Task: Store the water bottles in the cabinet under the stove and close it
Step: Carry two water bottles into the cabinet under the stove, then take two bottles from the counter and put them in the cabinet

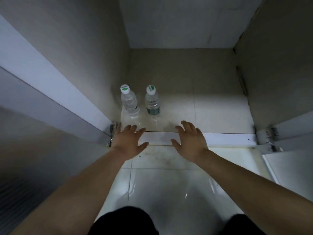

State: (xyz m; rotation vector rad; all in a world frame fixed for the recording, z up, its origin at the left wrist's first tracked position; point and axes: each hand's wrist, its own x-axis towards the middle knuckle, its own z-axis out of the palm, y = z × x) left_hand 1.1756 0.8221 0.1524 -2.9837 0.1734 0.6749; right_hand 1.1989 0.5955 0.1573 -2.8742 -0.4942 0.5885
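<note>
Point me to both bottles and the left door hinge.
left bottle [130, 103]: head view, on its clear body.
right bottle [152, 103]: head view, on its clear body above the label.
left hinge [111, 128]: head view, on the metal plate at the door's bottom corner.

Both cabinet doors [42, 92] run past the edges.

Two water bottles [130, 103] [152, 101], two empty hands [129, 141] [189, 141], one open cabinet [186, 73], two doors [50, 92] [291, 131].

Clear bottles [130, 104], white caps [125, 89] with green marks; right bottle [152, 103] with green label. Beige tiled cabinet floor [211, 102], grey walls. White sill [228, 137]. Trousers [125, 221] dark, possibly black.
</note>
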